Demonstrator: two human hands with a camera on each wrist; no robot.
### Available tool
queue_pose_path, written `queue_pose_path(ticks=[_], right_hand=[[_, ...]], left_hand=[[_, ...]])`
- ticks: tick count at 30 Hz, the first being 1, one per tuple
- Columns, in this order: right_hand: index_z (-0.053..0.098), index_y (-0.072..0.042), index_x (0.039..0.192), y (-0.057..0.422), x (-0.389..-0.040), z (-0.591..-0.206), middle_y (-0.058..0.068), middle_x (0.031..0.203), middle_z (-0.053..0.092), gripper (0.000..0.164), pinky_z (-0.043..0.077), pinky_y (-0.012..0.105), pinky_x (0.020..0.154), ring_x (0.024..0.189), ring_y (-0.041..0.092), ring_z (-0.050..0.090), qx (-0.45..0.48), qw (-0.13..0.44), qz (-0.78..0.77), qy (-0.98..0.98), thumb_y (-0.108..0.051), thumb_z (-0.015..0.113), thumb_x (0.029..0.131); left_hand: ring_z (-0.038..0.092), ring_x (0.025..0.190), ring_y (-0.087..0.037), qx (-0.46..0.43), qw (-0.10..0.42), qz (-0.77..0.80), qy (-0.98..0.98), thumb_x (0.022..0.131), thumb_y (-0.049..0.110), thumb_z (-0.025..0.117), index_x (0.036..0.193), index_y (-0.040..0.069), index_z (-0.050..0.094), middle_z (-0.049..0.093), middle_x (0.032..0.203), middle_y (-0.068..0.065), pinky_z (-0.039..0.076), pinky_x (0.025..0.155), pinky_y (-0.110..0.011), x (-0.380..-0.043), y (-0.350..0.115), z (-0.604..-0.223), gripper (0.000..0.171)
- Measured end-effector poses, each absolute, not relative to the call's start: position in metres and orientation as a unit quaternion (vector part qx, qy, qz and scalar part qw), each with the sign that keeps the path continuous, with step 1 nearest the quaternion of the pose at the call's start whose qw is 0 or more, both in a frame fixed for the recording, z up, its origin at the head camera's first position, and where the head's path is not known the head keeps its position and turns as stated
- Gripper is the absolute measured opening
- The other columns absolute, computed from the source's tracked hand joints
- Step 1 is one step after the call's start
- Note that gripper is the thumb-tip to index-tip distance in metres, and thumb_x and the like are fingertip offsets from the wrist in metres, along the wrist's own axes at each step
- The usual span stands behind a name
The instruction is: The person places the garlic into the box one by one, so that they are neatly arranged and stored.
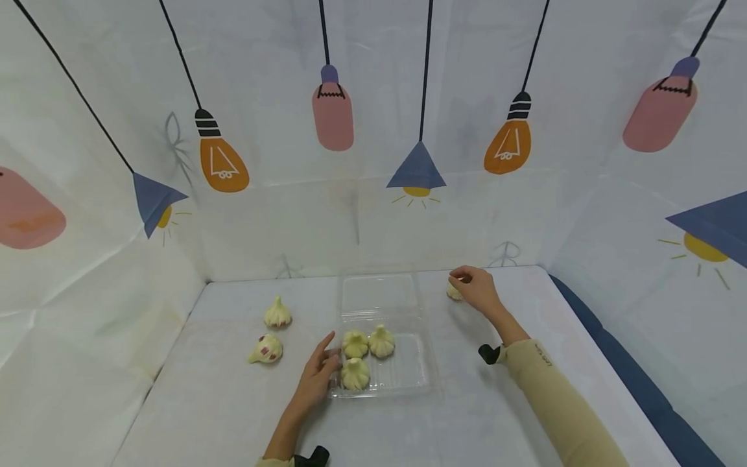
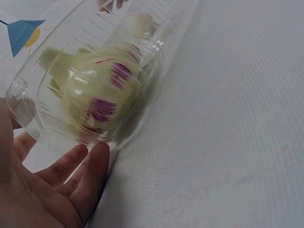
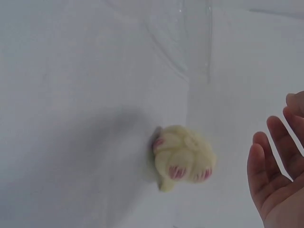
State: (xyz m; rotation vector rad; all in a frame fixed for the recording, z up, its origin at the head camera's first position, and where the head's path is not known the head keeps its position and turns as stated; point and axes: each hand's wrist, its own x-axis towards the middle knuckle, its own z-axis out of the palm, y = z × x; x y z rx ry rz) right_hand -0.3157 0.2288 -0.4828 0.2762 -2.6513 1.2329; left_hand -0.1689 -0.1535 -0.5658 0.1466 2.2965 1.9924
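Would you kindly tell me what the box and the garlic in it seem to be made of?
The box looks like thin, glossy, clear plastic: its ridged walls catch highlights and the garlic shows through. The garlic looks smooth, pale and slightly shiny, with purple patches; it may be real or a moulded imitation, perhaps plastic or foam.

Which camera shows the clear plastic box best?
The head view: nearly the whole box shows, with three garlics inside. The left wrist view shows one part close up; the right wrist view, only a bit of edge.
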Motion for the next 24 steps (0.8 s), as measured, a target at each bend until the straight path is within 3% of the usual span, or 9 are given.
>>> queue_pose_path(ticks=[15, 24], right_hand=[[0.066, 0.002, 0.114, 0.251, -0.348, -0.496, 0.020, 0.111, 0.066, 0.034, 0.052, 0.045, 0.076, 0.102, 0.036, 0.061, 0.018, 0.095, 0.427, -0.899, -0.025, 0.067, 0.093], [0.063, 0.003, 0.119, 0.255, -0.346, -0.516, 0.023, 0.120, 0.062, 0.043, 0.048, 0.048, 0.085, 0.108, 0.038, 0.058, -0.033, 0.075, 0.446, -0.891, -0.030, 0.069, 0.092]], left_hand=[[0.054, 0.110, -0.045, 0.049, 0.047, 0.656, 0.751, 0.103, 0.010, 0.048, 0.150, 0.002, 0.030, 0.049, 0.131, -0.033, 0.051, 0.078, -0.046, -0.159, -0.148, -0.532, 0.052], [0.054, 0.110, -0.045, 0.052, 0.041, 0.661, 0.747, 0.103, 0.012, 0.048, 0.152, 0.004, 0.028, 0.048, 0.131, -0.033, 0.050, 0.073, -0.040, -0.168, -0.151, -0.558, 0.053]])
